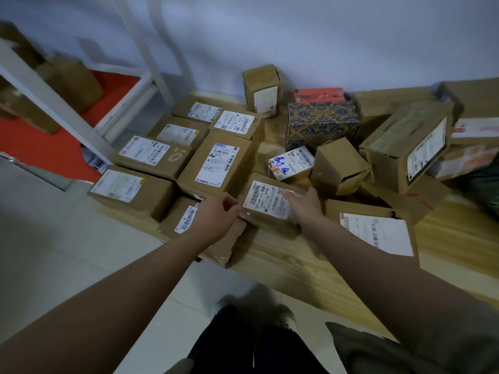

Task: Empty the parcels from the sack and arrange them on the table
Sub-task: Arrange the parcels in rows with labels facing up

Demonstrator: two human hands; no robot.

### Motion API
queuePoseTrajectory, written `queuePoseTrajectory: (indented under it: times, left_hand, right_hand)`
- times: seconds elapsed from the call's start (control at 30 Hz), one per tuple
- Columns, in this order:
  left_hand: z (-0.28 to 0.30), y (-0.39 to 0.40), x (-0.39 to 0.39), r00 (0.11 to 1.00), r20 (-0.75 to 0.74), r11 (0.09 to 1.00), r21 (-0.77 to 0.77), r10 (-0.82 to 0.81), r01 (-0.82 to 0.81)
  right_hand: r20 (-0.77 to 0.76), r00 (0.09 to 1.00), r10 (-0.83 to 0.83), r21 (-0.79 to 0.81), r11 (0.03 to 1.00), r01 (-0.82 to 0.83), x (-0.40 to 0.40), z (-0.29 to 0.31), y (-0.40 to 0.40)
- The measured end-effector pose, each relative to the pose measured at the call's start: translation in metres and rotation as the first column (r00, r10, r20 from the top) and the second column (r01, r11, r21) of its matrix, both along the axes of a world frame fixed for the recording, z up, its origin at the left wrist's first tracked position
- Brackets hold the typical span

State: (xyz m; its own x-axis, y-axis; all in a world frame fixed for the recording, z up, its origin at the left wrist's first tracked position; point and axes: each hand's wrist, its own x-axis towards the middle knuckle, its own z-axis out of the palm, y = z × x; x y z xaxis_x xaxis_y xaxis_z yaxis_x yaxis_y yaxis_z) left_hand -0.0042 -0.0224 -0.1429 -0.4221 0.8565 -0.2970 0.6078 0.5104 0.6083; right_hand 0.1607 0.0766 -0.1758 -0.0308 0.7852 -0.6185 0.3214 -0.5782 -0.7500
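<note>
Both hands bracket the labelled parcel (266, 205) on the table (302, 268): left hand (216, 214) loosely curled at its left edge, right hand (305, 205) flat-open on its right side, neither clearly gripping, long axis running away from the person, tidy rows just left.

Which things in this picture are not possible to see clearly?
- Label text on the parcel between the left hand and right hand: too small and blurred, head view.
- Boxes on the shelf: blurred.
- Big box: cut by the right edge.
- The sack: cannot identify.
</note>
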Motion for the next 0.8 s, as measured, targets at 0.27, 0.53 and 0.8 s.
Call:
queuePoseTrajectory:
  times: [0.27, 0.53, 0.8]
  left_hand:
    - [-0.001, 0.044, -0.021, 0.995, -0.064, 0.985, 0.153, -0.074, 0.083]
    - [0.000, 0.129, -0.060, 0.978, -0.085, 0.946, 0.252, -0.190, 0.205]
    - [-0.011, 0.167, -0.090, 0.938, -0.105, 0.917, 0.197, -0.331, 0.346]
  right_hand:
    - [0.354, 0.917, 0.184, 0.346, 0.885, -0.311, -0.015, 0.003, 0.023]
    - [0.844, 0.227, 0.485, -0.016, 0.447, -0.894, -0.034, 0.001, 0.110]
    - [0.929, -0.149, 0.338, -0.247, 0.269, -0.931, -0.055, -0.019, 0.131]
